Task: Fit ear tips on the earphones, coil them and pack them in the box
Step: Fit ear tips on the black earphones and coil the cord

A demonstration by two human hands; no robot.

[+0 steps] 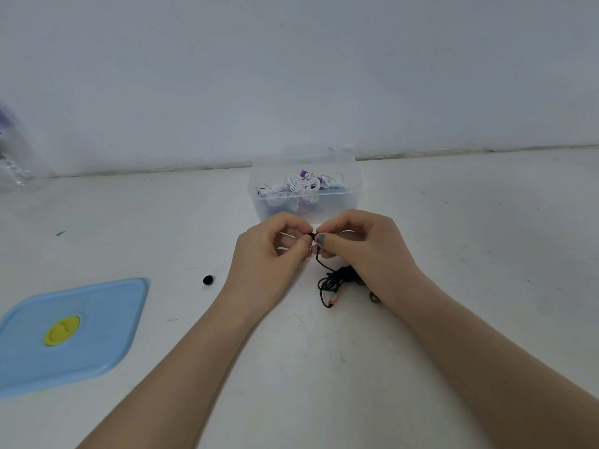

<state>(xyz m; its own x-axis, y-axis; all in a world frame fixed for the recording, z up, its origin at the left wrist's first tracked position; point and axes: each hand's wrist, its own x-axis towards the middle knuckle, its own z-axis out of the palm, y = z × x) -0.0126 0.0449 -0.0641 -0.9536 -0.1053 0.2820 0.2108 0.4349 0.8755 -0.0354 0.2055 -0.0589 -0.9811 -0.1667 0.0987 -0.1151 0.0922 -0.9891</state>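
Black wired earphones [337,280] lie tangled, partly hidden under my right hand [359,247]; it and my left hand [269,251] pinch one earbud, barely visible between fingertips.

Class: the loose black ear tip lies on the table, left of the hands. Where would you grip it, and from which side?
Pinch the ear tip across its rounded sides, coming from above. It lies alone on the table, clear all round, and is too small for any wider grip.

The scene is viewed by a single head-worn wide-angle camera, aimed forward and down at close range over the white table [453,254] toward the wall [291,76].
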